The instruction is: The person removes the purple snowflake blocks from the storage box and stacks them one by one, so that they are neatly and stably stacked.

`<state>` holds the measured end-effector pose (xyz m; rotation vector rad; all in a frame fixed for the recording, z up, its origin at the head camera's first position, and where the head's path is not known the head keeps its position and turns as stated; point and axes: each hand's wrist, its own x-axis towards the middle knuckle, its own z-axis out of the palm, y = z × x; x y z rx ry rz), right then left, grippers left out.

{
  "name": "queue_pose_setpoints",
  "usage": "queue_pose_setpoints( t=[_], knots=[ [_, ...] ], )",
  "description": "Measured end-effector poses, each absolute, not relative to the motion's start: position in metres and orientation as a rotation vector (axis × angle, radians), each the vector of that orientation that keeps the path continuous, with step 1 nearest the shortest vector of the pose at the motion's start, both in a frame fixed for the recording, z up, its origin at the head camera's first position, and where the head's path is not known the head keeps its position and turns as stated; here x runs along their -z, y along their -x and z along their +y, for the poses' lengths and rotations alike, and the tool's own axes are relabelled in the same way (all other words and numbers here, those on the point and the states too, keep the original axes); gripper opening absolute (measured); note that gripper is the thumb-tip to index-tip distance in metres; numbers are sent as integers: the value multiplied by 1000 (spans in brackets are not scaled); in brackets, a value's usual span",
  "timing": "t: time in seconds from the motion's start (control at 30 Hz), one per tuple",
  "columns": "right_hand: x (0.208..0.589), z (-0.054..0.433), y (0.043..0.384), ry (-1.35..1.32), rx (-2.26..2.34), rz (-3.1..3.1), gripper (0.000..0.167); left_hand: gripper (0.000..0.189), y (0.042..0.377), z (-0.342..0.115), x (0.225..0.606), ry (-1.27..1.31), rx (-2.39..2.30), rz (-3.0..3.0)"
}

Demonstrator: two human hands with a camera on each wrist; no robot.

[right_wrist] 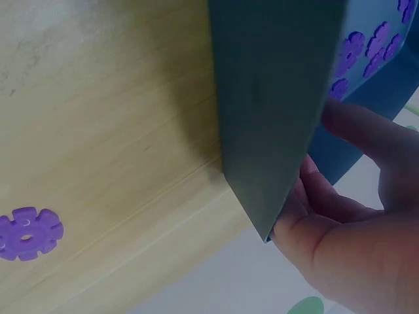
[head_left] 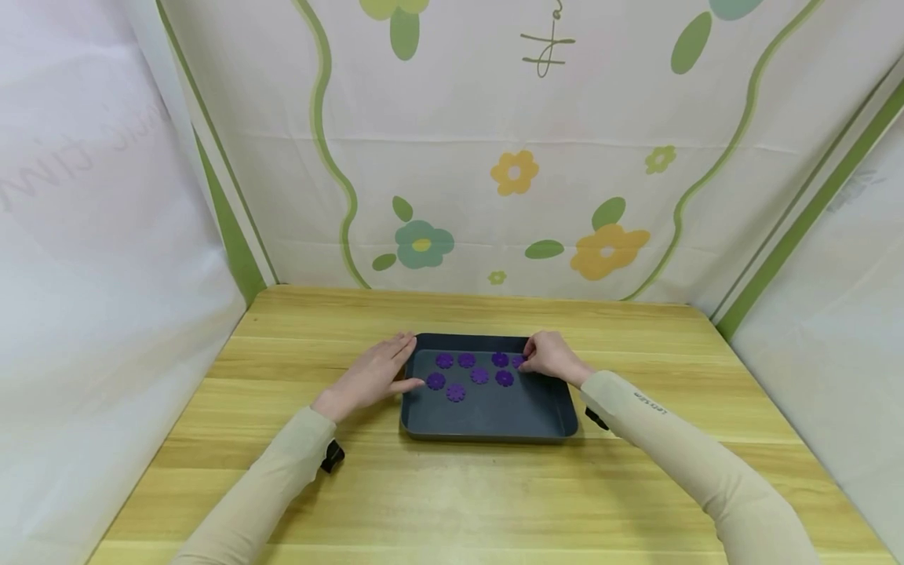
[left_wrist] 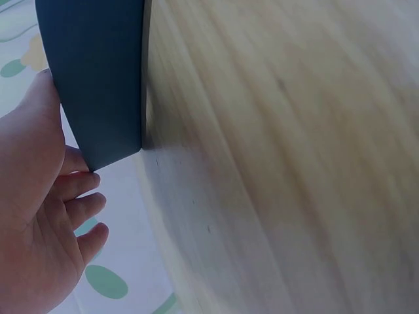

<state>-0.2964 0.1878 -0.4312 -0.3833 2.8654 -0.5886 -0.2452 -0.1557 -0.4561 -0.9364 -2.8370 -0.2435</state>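
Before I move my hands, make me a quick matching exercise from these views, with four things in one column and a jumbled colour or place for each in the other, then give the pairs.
Column one:
1. tray
2. left hand
3. flower-shaped pieces
4. right hand

Column two:
A. at the far right corner
B. purple
C. dark grey-blue
D. at the far left corner

Right pairs: 1-C, 2-D, 3-B, 4-A

- Yellowish wood-grain counter (head_left: 459, 510)
- Behind the counter: white back wall (head_left: 452, 102), printed with flowers (head_left: 593, 255) and wavy green lines (head_left: 319, 94)
- Left of the counter: pale left wall (head_left: 106, 298)
- Right: pale right wall (head_left: 833, 314)
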Motion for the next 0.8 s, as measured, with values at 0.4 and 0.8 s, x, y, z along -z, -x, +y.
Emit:
queue_pose_setpoints(
  t=[0.4,0.8],
  knots=[
    [436,191,301,457,619,2850,28,80,246,-155,457,939,247,-2842],
    [438,183,300,415,537,2920,24,79,246,-155,457,936,271,-2826]
  ],
)
